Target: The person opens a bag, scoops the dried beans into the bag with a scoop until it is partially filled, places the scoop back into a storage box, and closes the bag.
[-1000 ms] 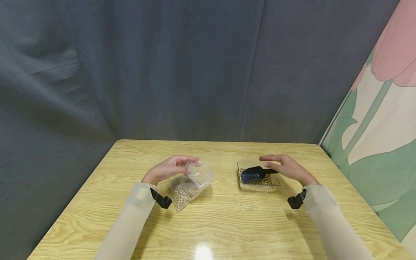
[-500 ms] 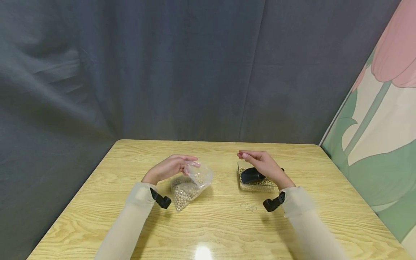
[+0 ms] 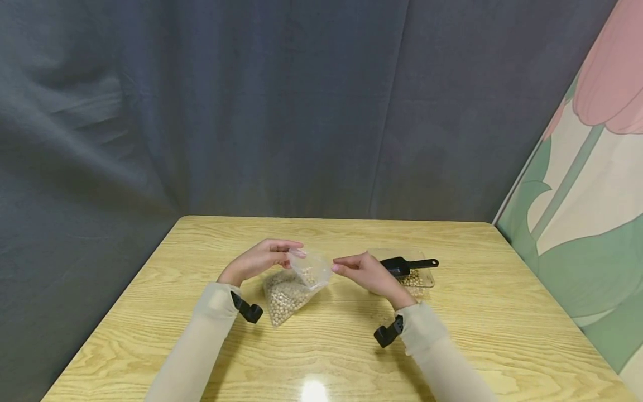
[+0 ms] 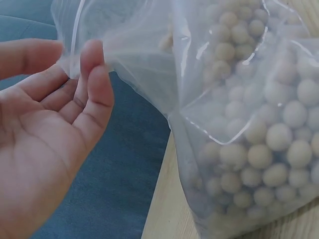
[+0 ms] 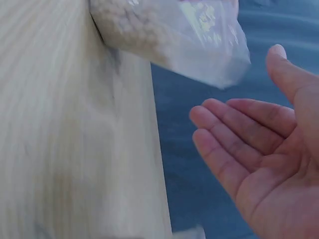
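A clear zip bag (image 3: 287, 297) of round pale beans lies on the table at centre left, its mouth raised and gaping. My left hand (image 3: 258, 261) holds the bag's mouth on its left side; the left wrist view shows the fingertips at the zip edge (image 4: 77, 35). Just right of the mouth, my right hand (image 3: 369, 273) is empty, its fingers extended and slightly bent. In the right wrist view a gap separates these fingers (image 5: 224, 159) from the bag (image 5: 199, 45). Behind the right hand, a black scoop (image 3: 402, 266) rests in a clear box (image 3: 427, 282) of beans, partly hidden.
The wooden table (image 3: 321, 346) ends at a dark curtain (image 3: 301, 111) behind. A wall painted with flowers (image 3: 593, 223) stands on the right. Each wrist wears a black camera (image 3: 388, 334).
My right hand has left the scoop's handle and moved left across the box to the bag's mouth. The scoop stays in the box. The left hand has barely moved.
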The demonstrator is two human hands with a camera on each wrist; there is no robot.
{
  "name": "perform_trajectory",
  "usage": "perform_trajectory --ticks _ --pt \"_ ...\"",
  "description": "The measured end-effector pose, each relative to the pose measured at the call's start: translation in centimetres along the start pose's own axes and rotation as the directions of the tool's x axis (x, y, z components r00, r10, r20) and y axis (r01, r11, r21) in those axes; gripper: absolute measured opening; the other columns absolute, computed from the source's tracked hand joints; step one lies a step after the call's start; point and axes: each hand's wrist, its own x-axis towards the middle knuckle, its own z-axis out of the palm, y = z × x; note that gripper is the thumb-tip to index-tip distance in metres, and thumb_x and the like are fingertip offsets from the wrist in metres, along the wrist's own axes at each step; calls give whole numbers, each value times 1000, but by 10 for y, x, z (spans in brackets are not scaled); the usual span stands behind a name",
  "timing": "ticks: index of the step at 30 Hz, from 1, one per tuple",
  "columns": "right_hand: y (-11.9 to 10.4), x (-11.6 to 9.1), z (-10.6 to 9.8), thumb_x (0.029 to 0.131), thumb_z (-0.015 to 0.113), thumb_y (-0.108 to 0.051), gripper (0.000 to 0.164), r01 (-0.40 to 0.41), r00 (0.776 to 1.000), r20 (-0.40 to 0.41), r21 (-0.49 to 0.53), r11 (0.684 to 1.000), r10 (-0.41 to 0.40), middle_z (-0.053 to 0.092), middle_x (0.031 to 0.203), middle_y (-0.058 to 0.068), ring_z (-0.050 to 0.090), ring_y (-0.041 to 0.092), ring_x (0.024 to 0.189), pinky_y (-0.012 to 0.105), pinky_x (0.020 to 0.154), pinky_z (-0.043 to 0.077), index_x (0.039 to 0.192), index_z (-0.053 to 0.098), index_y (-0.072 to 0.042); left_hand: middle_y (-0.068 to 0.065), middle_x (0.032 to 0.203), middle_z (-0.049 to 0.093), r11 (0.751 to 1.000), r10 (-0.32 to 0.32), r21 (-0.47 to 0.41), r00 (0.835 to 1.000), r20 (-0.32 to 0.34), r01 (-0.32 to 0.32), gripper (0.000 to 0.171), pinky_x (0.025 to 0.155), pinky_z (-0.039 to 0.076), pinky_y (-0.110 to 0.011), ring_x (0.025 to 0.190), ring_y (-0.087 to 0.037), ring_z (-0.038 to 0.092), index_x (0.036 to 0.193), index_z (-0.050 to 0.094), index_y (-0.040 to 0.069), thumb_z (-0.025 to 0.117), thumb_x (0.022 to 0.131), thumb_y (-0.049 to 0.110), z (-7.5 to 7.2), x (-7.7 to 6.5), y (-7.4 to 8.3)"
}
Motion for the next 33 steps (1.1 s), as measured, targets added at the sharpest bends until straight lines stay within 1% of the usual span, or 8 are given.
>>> perform_trajectory --ticks 3,6,12,16,21,25,27,33 --pt "0 3 10 92 59 -46 51 -4 1000 12 7 1000 4 64 126 12 61 29 115 47 95 49 125 65 -8 -17 138 52 999 19 50 1000 -17 -18 45 102 39 -56 113 -25 58 142 45 3 48 100 19 0 -1 0" --pt "0 5 18 91 62 -42 45 -21 1000 7 42 999 21 69 116 12 65 29 106 46 91 51 119 69 -6 -17 136 55 995 42 96 998 -44 -38 45 104 41 -51 122 -28 55 140 48 3 51 100 22 1 -2 -1" --pt "-3 5 25 92 64 -29 34 -66 997 -38 133 989 72 74 93 13 69 33 88 43 81 55 108 72 -1 -14 125 63 987 59 157 987 -148 -35 40 98 48 -42 116 -28 60 132 58 3 58 96 20 3 1 -4" --pt "-5 4 25 92 64 -24 28 -45 996 -70 153 987 56 73 87 13 69 36 86 42 79 56 103 74 0 -12 119 68 980 64 196 964 -256 -13 35 96 49 -42 112 -26 63 122 66 4 63 93 23 4 3 -5" --pt "-8 2 21 92 64 -24 26 -17 995 -93 162 987 33 73 84 11 69 37 87 44 79 56 100 75 -2 -9 112 71 983 65 182 931 -360 2 32 98 47 -46 112 -26 63 113 72 6 68 89 27 5 2 -1" --pt "-10 3 14 91 64 -28 27 -11 994 -103 149 989 27 73 86 9 69 36 88 44 81 55 100 75 -4 -8 110 72 986 72 166 918 -390 -6 31 100 45 -46 112 -26 63 110 73 8 69 87 29 7 0 5" --pt "-11 3 10 91 65 -28 28 -9 994 -106 141 990 24 74 89 10 69 35 89 44 81 55 101 75 -4 -9 109 72 988 70 155 913 -401 -8 33 101 44 -47 111 -26 63 110 73 6 70 87 29 9 -1 9" --pt "-18 2 -7 90 65 -29 27 -32 991 -126 94 995 44 74 94 10 70 25 86 40 81 56 103 75 -7 -10 109 72 990 79 139 908 -412 -23 36 101 44 -46 112 -27 63 112 72 4 70 86 29 15 -2 20"
